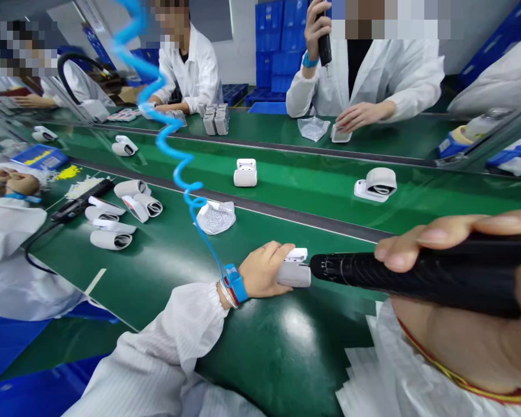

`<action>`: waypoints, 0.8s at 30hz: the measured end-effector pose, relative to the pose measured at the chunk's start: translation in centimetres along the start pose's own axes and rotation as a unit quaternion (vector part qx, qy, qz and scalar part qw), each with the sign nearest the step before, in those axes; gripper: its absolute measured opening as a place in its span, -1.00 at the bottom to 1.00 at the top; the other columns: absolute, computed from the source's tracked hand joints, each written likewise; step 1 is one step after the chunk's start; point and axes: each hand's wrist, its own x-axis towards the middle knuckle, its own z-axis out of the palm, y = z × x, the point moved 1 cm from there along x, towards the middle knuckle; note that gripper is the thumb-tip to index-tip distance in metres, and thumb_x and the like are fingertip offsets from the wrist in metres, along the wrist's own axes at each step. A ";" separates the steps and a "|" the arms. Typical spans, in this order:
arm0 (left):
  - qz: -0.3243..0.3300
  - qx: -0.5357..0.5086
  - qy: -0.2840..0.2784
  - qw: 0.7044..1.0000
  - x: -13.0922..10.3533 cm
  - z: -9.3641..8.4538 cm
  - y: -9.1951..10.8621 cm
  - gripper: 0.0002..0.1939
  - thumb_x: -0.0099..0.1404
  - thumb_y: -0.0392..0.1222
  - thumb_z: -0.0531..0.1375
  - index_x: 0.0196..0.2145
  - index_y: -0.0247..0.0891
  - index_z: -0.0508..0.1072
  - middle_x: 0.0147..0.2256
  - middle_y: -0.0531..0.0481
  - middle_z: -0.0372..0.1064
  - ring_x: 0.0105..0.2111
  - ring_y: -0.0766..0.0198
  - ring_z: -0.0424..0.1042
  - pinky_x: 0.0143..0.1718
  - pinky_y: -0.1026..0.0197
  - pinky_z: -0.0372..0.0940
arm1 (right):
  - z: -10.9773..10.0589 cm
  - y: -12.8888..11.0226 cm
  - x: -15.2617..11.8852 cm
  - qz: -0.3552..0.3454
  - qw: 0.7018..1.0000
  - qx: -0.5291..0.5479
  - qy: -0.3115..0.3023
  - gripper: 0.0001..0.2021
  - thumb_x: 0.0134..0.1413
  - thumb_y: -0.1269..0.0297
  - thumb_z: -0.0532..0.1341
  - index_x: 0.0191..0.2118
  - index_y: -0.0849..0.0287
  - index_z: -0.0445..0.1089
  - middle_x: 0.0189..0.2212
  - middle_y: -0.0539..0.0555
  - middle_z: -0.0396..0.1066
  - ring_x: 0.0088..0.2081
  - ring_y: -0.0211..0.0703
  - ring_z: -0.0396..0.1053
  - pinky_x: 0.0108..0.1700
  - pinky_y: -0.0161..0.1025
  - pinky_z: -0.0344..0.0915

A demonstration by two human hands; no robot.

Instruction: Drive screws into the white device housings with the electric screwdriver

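Observation:
My left hand (264,271) grips a white wrist blood pressure monitor with a rolled grey cuff (296,275) on the green table. A blue wrist strap with a coiled blue cord circles that wrist. In my right hand (469,341) lies a black electric screwdriver (417,269), fingers wrapped round its body. Its front end points left, close beside the monitor; whether its bit touches cannot be made out. A clear bag of small screws (216,218) sits beyond my left hand.
Several cuffed monitors (110,238) lie at the left near another screwdriver (82,200). More ride on the green conveyor belt (304,185) ahead, among them one monitor (245,174). Across it, a co-worker's hand (360,119) rests on a device. Thin white sheets (360,376) lie by my right arm.

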 end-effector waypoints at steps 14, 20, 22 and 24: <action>0.039 0.056 0.014 0.998 0.2 -0.9 1.6 -0.32 0.04 0.14 0.18 0.05 -0.25 0.16 -0.27 -0.05 0.28 -0.32 0.15 0.35 -0.35 0.11 0.31 | 1.7 1.9 -0.4 0.030 0.999 0.017 0.010 -0.85 -0.20 0.33 0.30 -0.41 0.18 0.36 -0.54 0.03 0.37 -0.64 -0.13 0.31 -0.64 -0.12 0.24; 0.040 0.057 0.016 0.997 0.3 -1.1 1.8 -0.37 0.08 0.13 0.15 0.02 -0.27 0.19 -0.29 -0.05 0.28 -0.34 0.17 0.35 -0.35 0.13 0.31 | 1.7 2.7 0.0 0.033 0.999 0.021 -0.001 -0.85 -0.21 0.33 0.30 -0.41 0.17 0.37 -0.56 0.00 0.36 -0.66 -0.13 0.29 -0.66 -0.13 0.23; 0.038 0.055 0.014 0.998 0.3 -1.0 1.6 -0.36 0.08 0.13 0.14 0.04 -0.25 0.17 -0.28 -0.05 0.28 -0.33 0.17 0.34 -0.34 0.12 0.31 | 1.9 2.9 0.1 0.033 0.999 0.016 0.002 -0.85 -0.21 0.30 0.30 -0.42 0.16 0.37 -0.58 -0.02 0.35 -0.66 -0.15 0.29 -0.65 -0.14 0.23; 0.034 0.052 0.011 0.998 0.2 -1.0 1.5 -0.35 0.08 0.13 0.14 0.06 -0.23 0.15 -0.27 -0.05 0.27 -0.32 0.16 0.34 -0.33 0.11 0.31 | 1.9 3.0 0.1 0.030 0.999 0.011 0.002 -0.85 -0.20 0.28 0.31 -0.42 0.13 0.37 -0.60 -0.03 0.34 -0.66 -0.17 0.28 -0.64 -0.16 0.24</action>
